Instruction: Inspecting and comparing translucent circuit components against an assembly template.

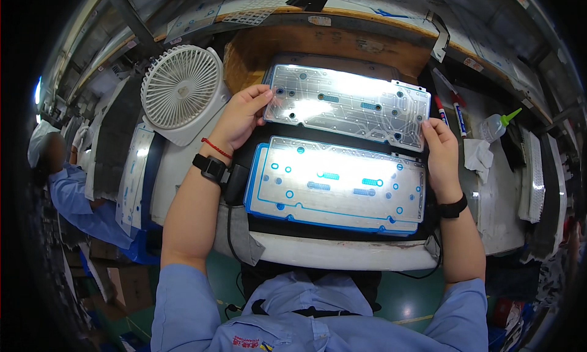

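Both my hands hold a thin, clear plastic circuit sheet (348, 110) by its short ends, above a dark surface. Fine printed traces and small round holes cover it, and light glares off its middle. My left hand (246, 110) pinches the left end between thumb and fingers. At the right end, my right hand (441, 150) grips the lower corner. Nearer to me lies a stack of similar clear sheets with blue outlines (342, 199), their edges showing blue at the left and bottom. Neither hand touches that stack.
A white fan (183, 92) stands at the left, beside a brown wooden board (391, 49). At the right lie markers (460, 120), a bottle with a green nozzle (492, 127) and a crumpled white cloth (478, 158). A co-worker in blue (82, 193) sits at far left.
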Tool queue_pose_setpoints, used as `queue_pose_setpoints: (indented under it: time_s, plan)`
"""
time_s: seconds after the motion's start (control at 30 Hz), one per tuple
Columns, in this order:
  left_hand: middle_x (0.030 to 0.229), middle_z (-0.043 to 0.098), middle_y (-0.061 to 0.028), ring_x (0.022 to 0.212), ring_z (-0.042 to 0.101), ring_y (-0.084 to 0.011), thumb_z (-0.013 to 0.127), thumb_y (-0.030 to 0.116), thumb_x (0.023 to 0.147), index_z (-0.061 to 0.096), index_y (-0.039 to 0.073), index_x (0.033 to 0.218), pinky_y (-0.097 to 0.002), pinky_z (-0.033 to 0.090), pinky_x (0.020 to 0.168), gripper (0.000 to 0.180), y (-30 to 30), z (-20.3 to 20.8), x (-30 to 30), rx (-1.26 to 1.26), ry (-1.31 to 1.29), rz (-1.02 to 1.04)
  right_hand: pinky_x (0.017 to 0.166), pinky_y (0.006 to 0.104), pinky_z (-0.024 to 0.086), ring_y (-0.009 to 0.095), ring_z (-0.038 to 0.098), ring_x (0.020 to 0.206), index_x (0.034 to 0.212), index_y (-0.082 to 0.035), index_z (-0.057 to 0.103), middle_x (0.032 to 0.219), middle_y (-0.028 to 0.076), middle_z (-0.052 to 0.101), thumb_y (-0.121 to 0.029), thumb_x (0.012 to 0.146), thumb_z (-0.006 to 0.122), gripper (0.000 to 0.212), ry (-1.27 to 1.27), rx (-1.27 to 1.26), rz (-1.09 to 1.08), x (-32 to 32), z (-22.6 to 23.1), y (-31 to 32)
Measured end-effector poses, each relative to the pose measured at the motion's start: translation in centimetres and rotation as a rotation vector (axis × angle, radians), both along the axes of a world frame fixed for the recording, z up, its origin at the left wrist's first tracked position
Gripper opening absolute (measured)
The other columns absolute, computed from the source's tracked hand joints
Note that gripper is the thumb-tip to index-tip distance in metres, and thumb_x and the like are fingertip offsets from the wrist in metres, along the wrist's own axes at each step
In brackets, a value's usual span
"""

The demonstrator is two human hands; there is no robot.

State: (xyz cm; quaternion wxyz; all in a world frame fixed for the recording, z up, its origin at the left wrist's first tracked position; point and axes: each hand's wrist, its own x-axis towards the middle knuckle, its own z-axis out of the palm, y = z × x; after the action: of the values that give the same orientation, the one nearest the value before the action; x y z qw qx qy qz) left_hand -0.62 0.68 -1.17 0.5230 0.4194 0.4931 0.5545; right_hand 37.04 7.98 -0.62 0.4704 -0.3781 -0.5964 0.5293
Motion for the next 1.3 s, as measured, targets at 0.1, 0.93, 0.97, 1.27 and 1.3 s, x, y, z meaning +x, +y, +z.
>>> queue_pose_setpoints:
  time_s: [0.1, 0.93, 0.97, 1.27, 1.3]
  plan:
    - [0.085, 0.064, 0.0027, 0.068, 0.052, -0.0019, 0.052, 0.021, 0.095, 0.059, 0.008, 0.103, -0.0158, 0.037, 0.056, 0.017, 0.0, 0.1, 0.0, -0.006, -0.019, -0.001, 0.065, 0.0171, 0.039, 0.002, 0.05, 0.07, 0.095, -0.001, 0.059, 0.079, -0.003, 0.058, -0.017, 0.096, 0.052, 0.017, 0.004, 0.001, -0.003, 0.0, 0.1, 0.0]
    - [0.081, 0.062, -0.0007, 0.072, 0.059, -0.0088, 0.051, 0.023, 0.096, 0.057, 0.007, 0.098, -0.0197, 0.045, 0.064, 0.017, -0.5, 0.5, -0.3, 0.022, -0.129, -0.017, 0.057, 0.0166, 0.039, 0.004, 0.05, 0.059, 0.098, -0.001, 0.059, 0.071, -0.001, 0.059, -0.021, 0.097, 0.049, 0.022, 0.101, -0.018, -0.078, -0.1, 1.1, -0.6]
    - [0.085, 0.063, -0.0018, 0.075, 0.059, -0.0094, 0.05, 0.021, 0.096, 0.057, 0.007, 0.1, -0.0205, 0.046, 0.067, 0.017, -0.4, 0.5, -0.1, 0.028, -0.145, -0.006, 0.059, 0.017, 0.041, 0.004, 0.052, 0.061, 0.099, -0.001, 0.059, 0.072, 0.0, 0.06, -0.021, 0.097, 0.049, 0.022, 0.131, -0.049, -0.081, -0.3, 1.2, -0.7]
    - [0.097, 0.064, -0.0029, 0.086, 0.061, -0.0094, 0.051, 0.014, 0.095, 0.051, 0.006, 0.115, -0.0235, 0.049, 0.075, 0.022, -0.3, 0.5, 0.4, 0.041, -0.053, 0.013, 0.073, 0.0192, 0.045, 0.007, 0.057, 0.081, 0.131, 0.003, 0.043, 0.09, 0.004, 0.061, -0.002, 0.091, 0.054, 0.041, 0.122, 0.016, -0.046, -0.9, 1.5, -1.1]
    - [0.097, 0.064, -0.0026, 0.086, 0.061, -0.0093, 0.051, 0.013, 0.095, 0.051, 0.006, 0.116, -0.0237, 0.049, 0.075, 0.023, -0.3, 0.7, 0.5, 0.043, -0.052, 0.015, 0.074, 0.0192, 0.045, 0.007, 0.057, 0.081, 0.132, 0.003, 0.042, 0.092, 0.004, 0.061, -0.001, 0.091, 0.054, 0.043, 0.123, 0.026, -0.033, -0.9, 1.4, -1.0]
